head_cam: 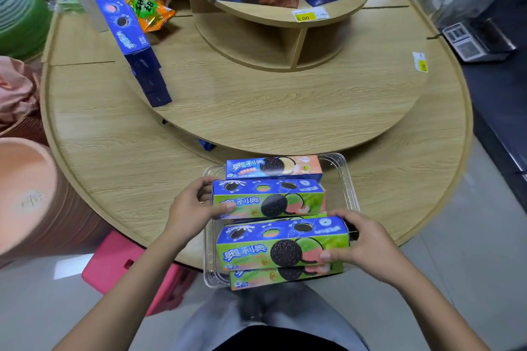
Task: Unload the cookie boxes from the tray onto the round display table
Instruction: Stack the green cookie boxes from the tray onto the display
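Cookie boxes [268, 198] fill the clear tray [349, 179] at lower centre, left hand [196, 205] and right hand [360, 242] each clamped on a green one, so the round display table [285, 111] above awaits nearly all.

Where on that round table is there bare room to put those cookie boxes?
The middle tier is bare between the leaning blue boxes and the price tag. The bottom tier is open left of the tray. The top shelf is crowded.
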`<control>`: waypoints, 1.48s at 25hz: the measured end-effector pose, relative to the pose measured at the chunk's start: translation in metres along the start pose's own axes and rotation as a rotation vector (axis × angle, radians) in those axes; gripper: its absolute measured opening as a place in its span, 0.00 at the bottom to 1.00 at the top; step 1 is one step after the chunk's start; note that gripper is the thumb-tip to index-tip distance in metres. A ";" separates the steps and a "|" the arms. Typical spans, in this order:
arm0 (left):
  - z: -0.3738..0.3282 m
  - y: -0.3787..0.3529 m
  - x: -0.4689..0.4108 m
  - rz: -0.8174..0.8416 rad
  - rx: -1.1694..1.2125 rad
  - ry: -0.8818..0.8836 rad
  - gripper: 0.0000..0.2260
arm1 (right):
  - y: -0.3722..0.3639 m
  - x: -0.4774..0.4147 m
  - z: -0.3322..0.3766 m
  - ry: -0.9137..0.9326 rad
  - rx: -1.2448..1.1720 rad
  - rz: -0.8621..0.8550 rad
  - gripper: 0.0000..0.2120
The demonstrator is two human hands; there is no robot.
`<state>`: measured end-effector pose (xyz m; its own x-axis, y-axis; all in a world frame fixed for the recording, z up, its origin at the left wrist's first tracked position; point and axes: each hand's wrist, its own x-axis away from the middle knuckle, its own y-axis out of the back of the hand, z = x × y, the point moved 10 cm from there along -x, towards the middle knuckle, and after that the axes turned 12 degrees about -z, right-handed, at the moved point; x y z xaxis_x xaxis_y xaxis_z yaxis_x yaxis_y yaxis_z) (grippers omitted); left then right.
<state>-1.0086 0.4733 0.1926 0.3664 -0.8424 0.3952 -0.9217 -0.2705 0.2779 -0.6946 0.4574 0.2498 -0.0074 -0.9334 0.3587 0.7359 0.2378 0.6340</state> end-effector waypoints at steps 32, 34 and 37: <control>-0.087 -0.031 -0.156 0.126 -0.005 -0.260 0.29 | 0.017 -0.207 0.084 0.274 -0.179 -0.202 0.42; -0.085 -0.030 -0.157 0.126 -0.001 -0.258 0.27 | 0.017 -0.205 0.082 0.258 -0.137 -0.265 0.43; -0.083 -0.026 -0.163 0.113 0.035 -0.239 0.28 | 0.018 -0.211 0.088 0.251 -0.121 -0.303 0.41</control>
<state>-1.0334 0.6562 0.1936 0.2246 -0.9532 0.2023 -0.9604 -0.1813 0.2117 -0.7392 0.6819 0.2459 -0.0815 -0.9965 -0.0196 0.8004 -0.0771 0.5944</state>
